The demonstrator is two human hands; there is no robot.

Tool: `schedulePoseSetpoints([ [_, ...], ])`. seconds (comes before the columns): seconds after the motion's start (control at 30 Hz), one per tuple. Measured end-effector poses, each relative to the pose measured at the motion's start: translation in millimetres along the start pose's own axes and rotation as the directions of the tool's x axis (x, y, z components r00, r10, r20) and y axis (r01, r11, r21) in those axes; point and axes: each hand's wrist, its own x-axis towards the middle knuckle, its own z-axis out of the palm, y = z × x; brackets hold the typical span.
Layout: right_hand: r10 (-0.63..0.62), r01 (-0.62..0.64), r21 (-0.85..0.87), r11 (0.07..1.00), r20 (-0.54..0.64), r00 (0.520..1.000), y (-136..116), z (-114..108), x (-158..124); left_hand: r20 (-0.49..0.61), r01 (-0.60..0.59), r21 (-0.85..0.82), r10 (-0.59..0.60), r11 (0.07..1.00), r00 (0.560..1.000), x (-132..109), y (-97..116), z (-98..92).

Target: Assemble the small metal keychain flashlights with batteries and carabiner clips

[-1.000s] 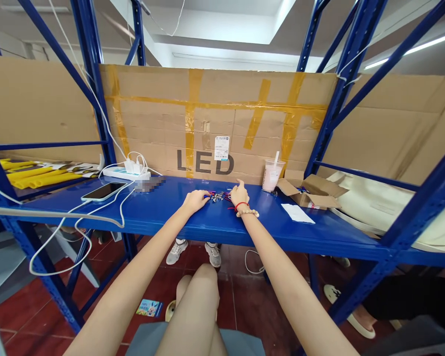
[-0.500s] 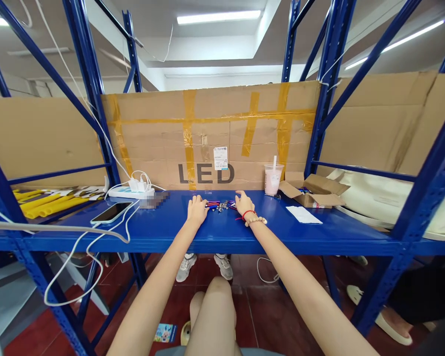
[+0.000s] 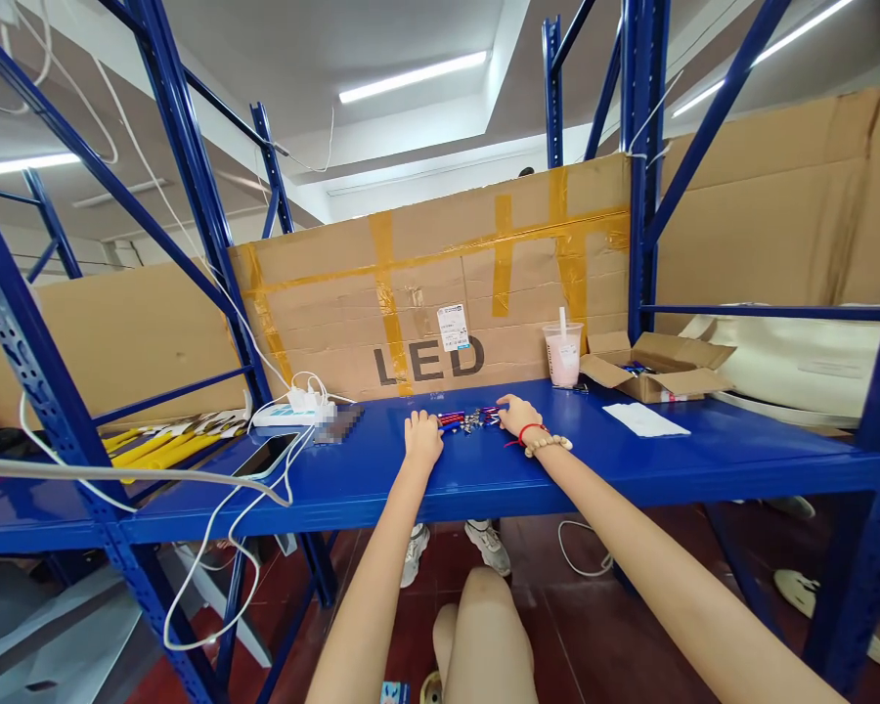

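A small heap of slim red, blue and purple pieces with silvery metal parts [image 3: 473, 421] lies on the blue shelf top; their exact kind is too small to make out. My left hand [image 3: 423, 438] is palm down at the heap's left end, fingers apart and slightly bent, beside the red and blue pieces. On the opposite side, my right hand [image 3: 518, 417] reaches over the purple ends, its fingers stretched loosely forward and left. A red string and a beaded bracelet [image 3: 547, 444] circle that wrist. Whatever lies under either palm is hidden.
Behind stands a taped cardboard sheet [image 3: 337, 323] marked LED. A drink cup with straw [image 3: 563, 354], an opened carton [image 3: 679, 376] and white paper [image 3: 645, 419] are right. Leftward are a phone [image 3: 268, 456], a power strip [image 3: 268, 415] and looping white cables [image 3: 212, 528].
The view has tilted and turned left, so the shelf and hands appear further right. Both hands stay at the two ends of the heap, with little visible movement.
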Motion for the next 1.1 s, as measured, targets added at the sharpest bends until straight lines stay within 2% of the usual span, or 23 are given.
schedulePoseSetpoints([
  [0.33,0.019,-0.02,-0.004,1.0,-0.043,0.999,6.7,6.1,3.3,-0.014,-0.001,-0.037,0.0,0.999,1.0,0.8,2.6,-1.7],
  [0.47,0.018,-0.017,0.023,1.0,-0.039,0.999,7.5,4.2,0.9,-0.098,-0.041,-0.114,0.03,0.993,0.995,1.3,2.7,-2.2],
  [0.6,0.041,-0.039,0.065,0.997,-0.031,0.999,10.0,2.1,-2.7,-0.194,-0.07,-0.292,0.013,0.954,0.981,-2.0,4.1,-6.7],
  [0.7,0.044,-0.041,0.089,0.995,-0.028,0.999,12.2,1.5,-4.1,-0.283,-0.069,-0.48,-0.08,0.874,0.956,-5.9,8.9,-10.2],
  [0.8,0.039,-0.036,0.073,0.997,-0.04,0.998,13.0,1.0,-4.7,-0.327,-0.058,-0.69,-0.239,0.722,0.915,-6.0,14.0,-8.7],
  [0.87,0.025,-0.023,0.044,0.999,-0.055,0.998,12.5,0.7,-5.8,-0.275,-0.013,-0.8,-0.349,0.599,0.896,-3.4,15.2,-4.4],
  [0.93,-0.005,0.005,0.006,1.0,-0.067,0.998,11.4,0.4,-7.8,-0.195,0.046,-0.86,-0.411,0.507,0.891,-1.1,14.3,1.0],
  [1.0,-0.053,0.05,-0.041,0.998,-0.071,0.996,9.9,0.3,-10.6,-0.135,0.088,-0.88,-0.424,0.467,0.896,-1.3,13.2,4.9],
  [1.1,-0.139,0.131,-0.111,0.985,-0.065,0.988,7.5,0.5,-14.6,-0.11,0.094,-0.883,-0.397,0.461,0.911,-7.8,15.1,4.6],
])
